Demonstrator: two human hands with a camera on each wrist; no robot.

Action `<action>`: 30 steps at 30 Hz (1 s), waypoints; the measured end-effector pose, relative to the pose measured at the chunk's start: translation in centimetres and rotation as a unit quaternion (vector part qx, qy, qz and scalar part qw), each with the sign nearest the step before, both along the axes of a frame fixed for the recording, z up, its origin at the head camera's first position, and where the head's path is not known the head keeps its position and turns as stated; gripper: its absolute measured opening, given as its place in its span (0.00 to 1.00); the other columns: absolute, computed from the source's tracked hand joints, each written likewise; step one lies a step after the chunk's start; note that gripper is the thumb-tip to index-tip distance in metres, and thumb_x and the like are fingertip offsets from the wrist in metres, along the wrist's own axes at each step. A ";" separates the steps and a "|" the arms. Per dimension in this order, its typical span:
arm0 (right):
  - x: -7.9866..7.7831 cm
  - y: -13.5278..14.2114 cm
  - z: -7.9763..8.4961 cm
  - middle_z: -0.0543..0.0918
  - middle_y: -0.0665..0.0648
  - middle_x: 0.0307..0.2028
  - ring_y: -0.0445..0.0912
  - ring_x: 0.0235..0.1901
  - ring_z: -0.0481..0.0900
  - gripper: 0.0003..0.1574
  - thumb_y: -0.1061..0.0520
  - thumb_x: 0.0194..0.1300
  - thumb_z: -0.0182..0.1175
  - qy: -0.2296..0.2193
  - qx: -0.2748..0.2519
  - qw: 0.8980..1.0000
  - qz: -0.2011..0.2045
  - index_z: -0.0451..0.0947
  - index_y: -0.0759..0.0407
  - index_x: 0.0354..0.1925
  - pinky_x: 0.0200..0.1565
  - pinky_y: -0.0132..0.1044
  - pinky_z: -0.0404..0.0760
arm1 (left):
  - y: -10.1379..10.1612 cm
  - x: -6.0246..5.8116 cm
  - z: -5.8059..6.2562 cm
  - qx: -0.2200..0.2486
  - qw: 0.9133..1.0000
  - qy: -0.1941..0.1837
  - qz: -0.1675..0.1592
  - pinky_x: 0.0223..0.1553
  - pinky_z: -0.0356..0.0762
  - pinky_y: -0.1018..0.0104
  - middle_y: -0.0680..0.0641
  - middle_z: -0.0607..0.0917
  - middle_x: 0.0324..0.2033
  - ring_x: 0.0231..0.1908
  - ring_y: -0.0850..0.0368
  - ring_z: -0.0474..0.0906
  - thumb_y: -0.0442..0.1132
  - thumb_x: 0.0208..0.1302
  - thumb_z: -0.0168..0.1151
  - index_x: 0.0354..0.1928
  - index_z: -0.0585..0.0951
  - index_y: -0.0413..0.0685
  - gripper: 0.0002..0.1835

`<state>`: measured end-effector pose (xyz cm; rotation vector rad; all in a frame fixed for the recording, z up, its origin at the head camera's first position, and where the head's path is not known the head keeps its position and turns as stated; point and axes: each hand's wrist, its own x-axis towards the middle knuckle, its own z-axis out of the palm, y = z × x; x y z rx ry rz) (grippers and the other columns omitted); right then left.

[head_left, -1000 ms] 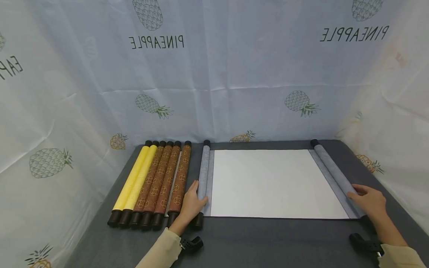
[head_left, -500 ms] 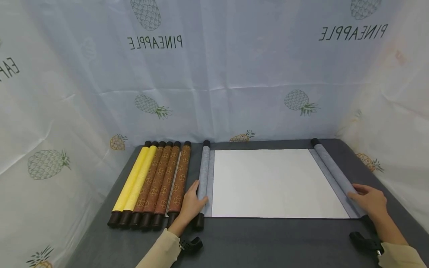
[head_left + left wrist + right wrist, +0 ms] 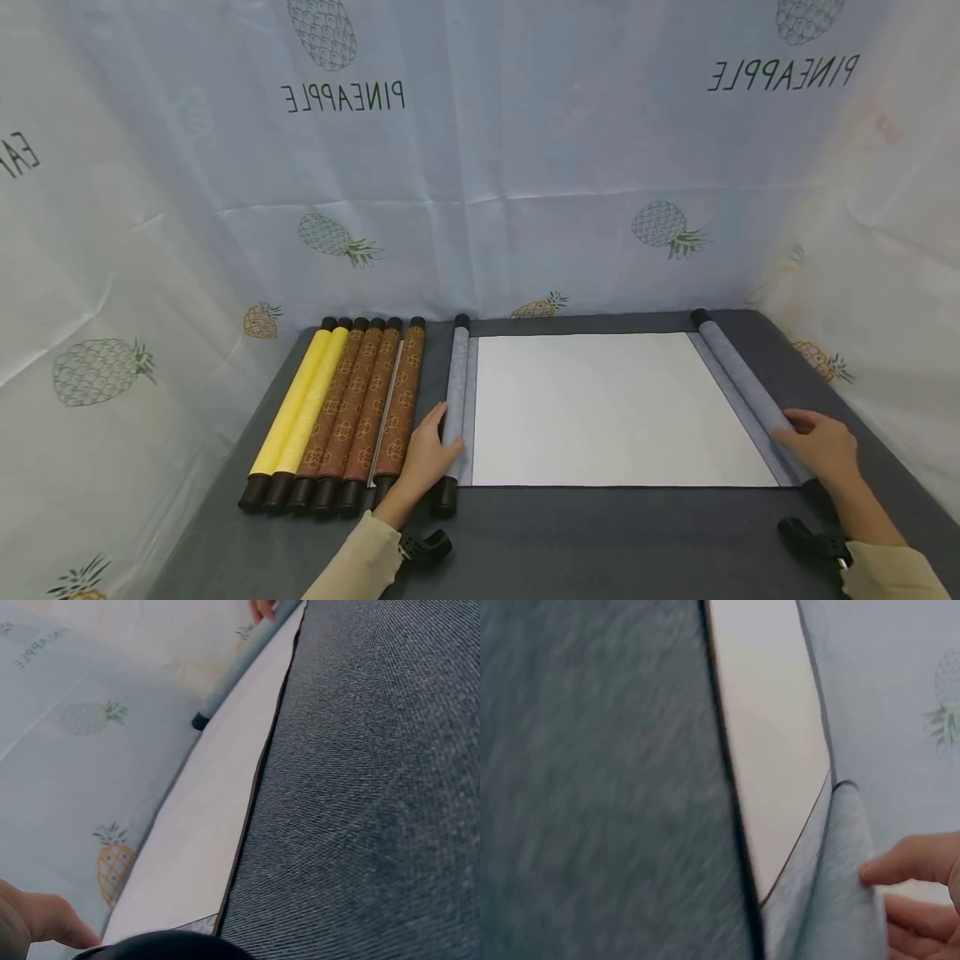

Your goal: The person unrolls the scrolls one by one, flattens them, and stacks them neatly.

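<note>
A hanging scroll lies unrolled on the dark cloth, its blank white sheet point(image 3: 615, 408) framed by grey-blue mounting. At its left end my left hand point(image 3: 427, 454) grips the near part of a grey-blue roll point(image 3: 457, 375), fingers on the outer side and thumb on the inner. My right hand point(image 3: 823, 450) holds the opposite roll point(image 3: 738, 367) near its lower end. In the right wrist view, the thumb point(image 3: 907, 859) presses on that roll's surface while the other fingers curl on the far side. The left wrist view shows just part of my left hand point(image 3: 45, 919).
Left of the scroll lie two yellow rolled scrolls point(image 3: 303, 400) and several brown flower-patterned ones point(image 3: 367, 408), side by side with dark end knobs. The dark cloth point(image 3: 600, 550) covers the table. A pineapple-printed curtain point(image 3: 487, 150) hangs behind and at both sides.
The head view has drifted slightly. Both hands keep their hold on the two rolls, and the sheet stays spread as before.
</note>
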<state>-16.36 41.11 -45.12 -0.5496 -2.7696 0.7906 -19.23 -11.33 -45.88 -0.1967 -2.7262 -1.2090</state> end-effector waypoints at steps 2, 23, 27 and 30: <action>0.0 -0.4 0.3 0.74 0.83 0.51 0.73 0.48 0.73 0.30 0.58 0.62 0.56 0.012 0.002 1.000 0.004 0.68 0.81 0.55 0.46 0.60 0.69 | -0.1 -0.1 0.1 0.004 1.000 0.004 -0.002 0.62 0.69 0.40 0.25 0.71 0.62 0.64 0.30 0.68 0.31 0.55 0.64 0.63 0.68 0.25 0.33; -3.4 -16.9 3.0 0.83 0.74 0.46 0.63 0.45 0.84 0.20 0.66 0.60 0.61 0.083 -0.071 0.964 0.244 0.76 0.75 0.51 0.46 0.49 0.83 | -2.7 -0.4 2.0 0.058 0.997 0.044 0.023 0.56 0.77 0.46 0.32 0.83 0.52 0.55 0.36 0.79 0.28 0.61 0.58 0.55 0.78 0.30 0.19; -3.9 -20.4 3.2 0.84 0.72 0.46 0.60 0.45 0.84 0.19 0.66 0.61 0.61 0.066 -0.093 0.951 0.286 0.77 0.74 0.51 0.47 0.47 0.84 | -4.0 -0.4 2.5 0.063 0.996 0.041 0.044 0.56 0.77 0.46 0.32 0.83 0.51 0.53 0.37 0.80 0.27 0.61 0.58 0.54 0.78 0.29 0.18; -4.0 -22.9 3.4 0.84 0.70 0.46 0.59 0.44 0.85 0.19 0.65 0.61 0.61 0.059 -0.106 0.941 0.317 0.77 0.73 0.51 0.46 0.45 0.84 | -5.1 -0.3 2.9 0.057 0.996 0.033 0.066 0.56 0.77 0.46 0.31 0.84 0.50 0.52 0.37 0.81 0.28 0.62 0.57 0.55 0.78 0.29 0.19</action>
